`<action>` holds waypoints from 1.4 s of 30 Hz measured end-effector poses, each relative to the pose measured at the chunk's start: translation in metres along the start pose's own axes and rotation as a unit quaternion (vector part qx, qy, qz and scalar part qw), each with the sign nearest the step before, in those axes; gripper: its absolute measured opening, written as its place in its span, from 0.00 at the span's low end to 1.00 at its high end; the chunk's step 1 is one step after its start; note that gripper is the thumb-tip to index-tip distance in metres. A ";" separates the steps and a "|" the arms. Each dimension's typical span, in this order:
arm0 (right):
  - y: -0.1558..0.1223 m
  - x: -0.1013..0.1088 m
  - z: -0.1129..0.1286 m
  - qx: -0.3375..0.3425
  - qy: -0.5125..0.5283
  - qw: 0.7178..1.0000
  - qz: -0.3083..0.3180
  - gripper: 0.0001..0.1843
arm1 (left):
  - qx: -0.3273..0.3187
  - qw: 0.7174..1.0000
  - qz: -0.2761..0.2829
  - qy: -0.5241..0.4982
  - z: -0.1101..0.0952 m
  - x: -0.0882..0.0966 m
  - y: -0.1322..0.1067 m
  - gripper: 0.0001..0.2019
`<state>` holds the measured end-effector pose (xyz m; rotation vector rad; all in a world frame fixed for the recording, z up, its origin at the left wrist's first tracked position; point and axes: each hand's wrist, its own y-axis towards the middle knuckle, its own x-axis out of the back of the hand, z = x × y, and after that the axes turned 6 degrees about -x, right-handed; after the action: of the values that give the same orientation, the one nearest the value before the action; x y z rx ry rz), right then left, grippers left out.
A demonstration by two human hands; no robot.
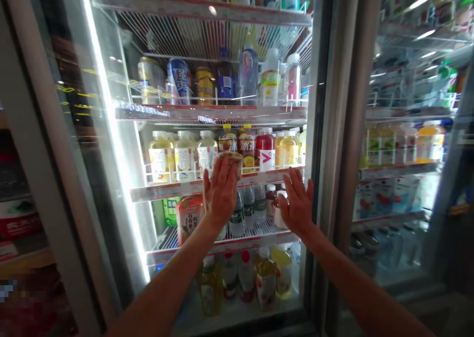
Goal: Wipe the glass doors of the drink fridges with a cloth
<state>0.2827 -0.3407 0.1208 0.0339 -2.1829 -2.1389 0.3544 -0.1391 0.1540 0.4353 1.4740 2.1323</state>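
My left hand (219,193) reaches into an open drinks fridge at the third shelf (166,190). Its fingers curl round a container with a tan round top (232,157), in front of the amber and red bottles (265,149). The container's body is hidden behind my fingers. My right hand (297,205) is beside it with fingers spread and holds nothing. Its thumb is close to a small white-capped bottle (278,212) on the shelf below. Whether they touch is unclear.
The fridge's glass door (74,130) stands swung open at the left. Pale yellow tea bottles (174,154) fill the third shelf, cans (178,80) the one above, and water bottles (249,204) the one below. A second fridge with a closed glass door (400,144) stands at the right.
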 end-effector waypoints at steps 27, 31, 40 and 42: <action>-0.002 0.035 -0.068 -0.034 -0.072 0.997 -0.008 0.31 | -0.168 0.983 0.045 -0.059 -0.083 -0.049 0.057 0.21; -0.003 0.040 -0.076 -0.043 -0.079 0.996 -0.019 0.32 | -0.177 0.979 0.067 -0.079 -0.096 -0.056 0.067 0.23; 0.001 0.047 -0.085 -0.064 -0.080 0.994 -0.028 0.32 | -0.217 0.959 0.150 -0.099 -0.122 -0.063 0.087 0.25; 0.002 0.047 -0.086 -0.062 -0.080 0.994 -0.035 0.32 | -0.245 0.952 0.149 -0.104 -0.128 -0.064 0.083 0.23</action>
<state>0.2423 -0.4299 0.1261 -0.0733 -2.1547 -2.3898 0.3210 -0.2975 0.1873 0.6993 0.7580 2.4913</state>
